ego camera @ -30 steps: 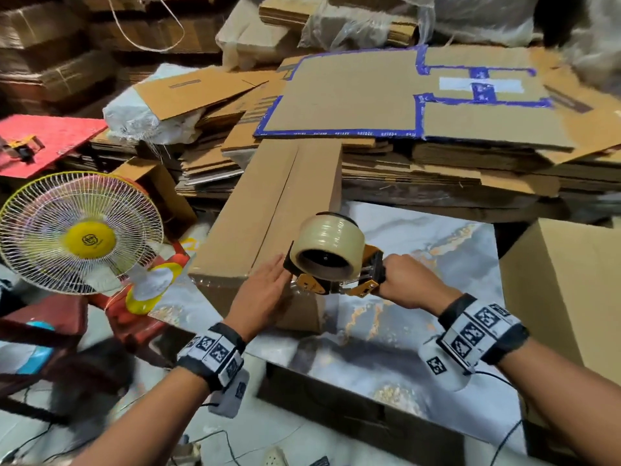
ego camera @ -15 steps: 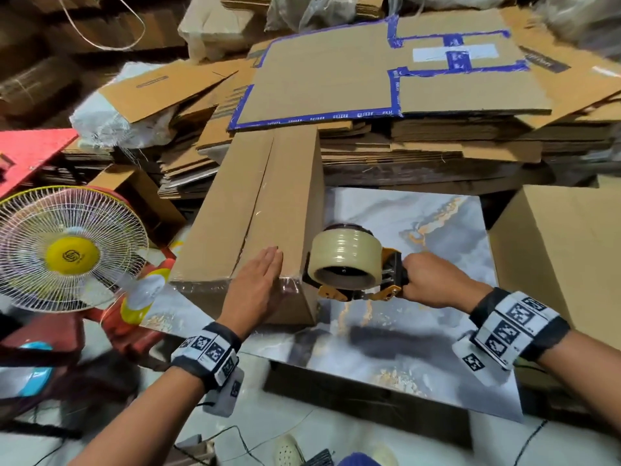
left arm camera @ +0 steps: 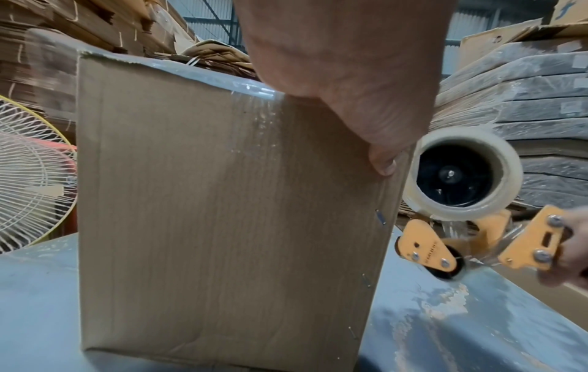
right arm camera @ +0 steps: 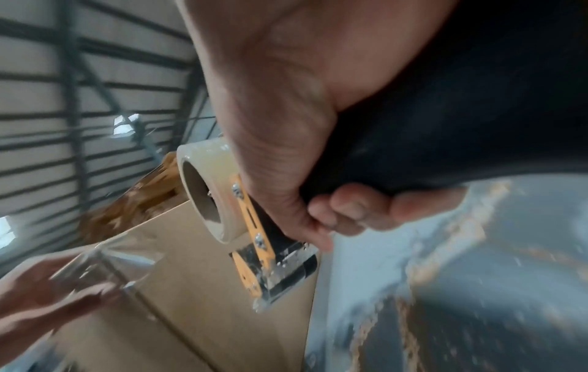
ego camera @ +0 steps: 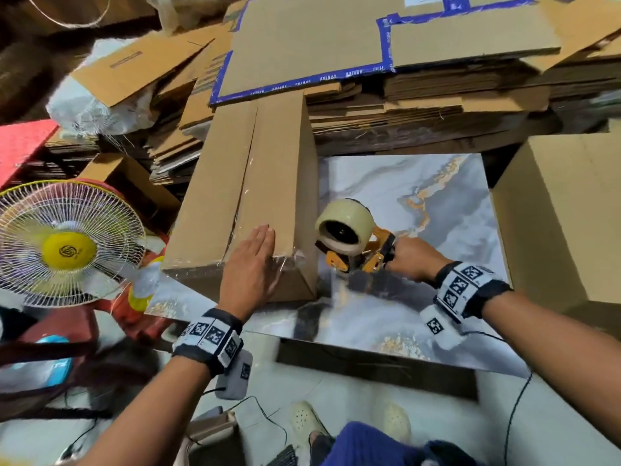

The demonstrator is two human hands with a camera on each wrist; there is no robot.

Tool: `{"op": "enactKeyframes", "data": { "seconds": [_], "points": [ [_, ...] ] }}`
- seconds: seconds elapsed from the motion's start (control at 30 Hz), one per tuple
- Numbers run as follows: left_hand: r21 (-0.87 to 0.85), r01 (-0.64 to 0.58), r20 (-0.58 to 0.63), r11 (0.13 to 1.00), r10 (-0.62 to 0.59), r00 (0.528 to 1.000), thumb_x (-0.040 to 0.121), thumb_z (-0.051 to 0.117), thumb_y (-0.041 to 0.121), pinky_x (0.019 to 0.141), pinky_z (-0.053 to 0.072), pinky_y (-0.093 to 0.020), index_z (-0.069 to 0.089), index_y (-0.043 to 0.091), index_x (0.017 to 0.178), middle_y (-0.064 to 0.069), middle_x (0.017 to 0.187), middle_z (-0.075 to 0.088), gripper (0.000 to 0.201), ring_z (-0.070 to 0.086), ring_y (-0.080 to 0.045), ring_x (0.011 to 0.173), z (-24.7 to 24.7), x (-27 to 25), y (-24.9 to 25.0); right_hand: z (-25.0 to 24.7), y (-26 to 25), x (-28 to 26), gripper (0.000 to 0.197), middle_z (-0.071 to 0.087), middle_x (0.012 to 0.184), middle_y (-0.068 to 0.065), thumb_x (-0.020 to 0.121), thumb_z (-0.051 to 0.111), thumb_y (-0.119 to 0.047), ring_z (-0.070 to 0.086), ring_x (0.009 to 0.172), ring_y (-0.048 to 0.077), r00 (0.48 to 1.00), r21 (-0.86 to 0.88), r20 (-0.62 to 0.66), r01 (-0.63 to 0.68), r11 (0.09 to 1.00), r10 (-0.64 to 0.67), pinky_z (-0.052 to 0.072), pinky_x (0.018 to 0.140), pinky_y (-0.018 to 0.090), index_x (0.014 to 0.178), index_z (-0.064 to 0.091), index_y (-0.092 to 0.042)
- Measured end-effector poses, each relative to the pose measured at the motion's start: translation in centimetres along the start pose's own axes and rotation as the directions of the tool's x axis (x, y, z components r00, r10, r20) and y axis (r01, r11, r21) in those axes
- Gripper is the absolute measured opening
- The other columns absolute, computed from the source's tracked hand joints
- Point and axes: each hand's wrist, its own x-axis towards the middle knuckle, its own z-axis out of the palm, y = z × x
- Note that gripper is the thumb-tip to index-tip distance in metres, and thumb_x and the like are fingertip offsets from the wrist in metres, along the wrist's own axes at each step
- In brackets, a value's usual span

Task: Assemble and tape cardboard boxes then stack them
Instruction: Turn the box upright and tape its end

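A long brown cardboard box (ego camera: 242,183) lies on the marbled table (ego camera: 420,210), its top flaps meeting along a centre seam. Clear tape shines over its near top edge (left arm camera: 251,88). My left hand (ego camera: 250,264) lies flat on that near end, fingers straight, thumb down the front face (left arm camera: 381,161). My right hand (ego camera: 411,260) grips the handle of an orange tape dispenser (ego camera: 356,253) with a clear tape roll (left arm camera: 461,173), held just right of the box's near corner, low over the table. In the right wrist view the dispenser (right arm camera: 254,239) sits beside the box side (right arm camera: 197,289).
A second large cardboard box (ego camera: 564,216) stands at the table's right edge. Stacks of flat cardboard sheets (ego camera: 386,45) fill the space behind. A white and yellow fan (ego camera: 64,243) sits at the left beside red furniture. My feet (ego camera: 336,422) and cables are on the floor below.
The tape dispenser has moved right and down, off the box's near end to beside its corner. My left hand has slid up onto the box's top edge over the tape.
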Motion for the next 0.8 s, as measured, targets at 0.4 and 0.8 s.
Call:
{"op": "enactKeyframes", "data": {
  "seconds": [0.4, 0.8],
  "points": [
    [0.016, 0.018, 0.005, 1.000, -0.018, 1.000, 0.096, 0.042, 0.066, 0.118, 0.025, -0.039, 0.038, 0.001, 0.152, -0.017, 0.159, 0.036, 0.086, 0.038, -0.031, 0.146, 0.0, -0.2, 0.2, 9.2, 5.7, 5.8, 0.039, 0.042, 0.042, 0.003, 0.097, 0.055, -0.010, 0.038, 0.033, 0.016, 0.883, 0.894, 0.307, -0.396, 0.211, 0.356, 0.035, 0.039, 0.023, 0.059, 0.046, -0.010],
    [0.107, -0.037, 0.059, 0.994, 0.031, 0.998, 0.087, 0.031, 0.085, 0.120, 0.031, -0.047, 0.030, -0.002, 0.155, -0.019, 0.163, 0.028, 0.111, 0.030, -0.032, 0.150, -0.2, -0.5, -0.1, 13.2, 10.5, 7.2, 0.076, 0.073, 0.099, 0.017, 0.048, 0.087, -0.069, 0.070, 0.091, 0.035, 0.813, 0.817, 0.077, -0.384, 0.430, 0.578, 0.060, 0.085, 0.048, 0.088, 0.069, -0.008]
  ]
}}
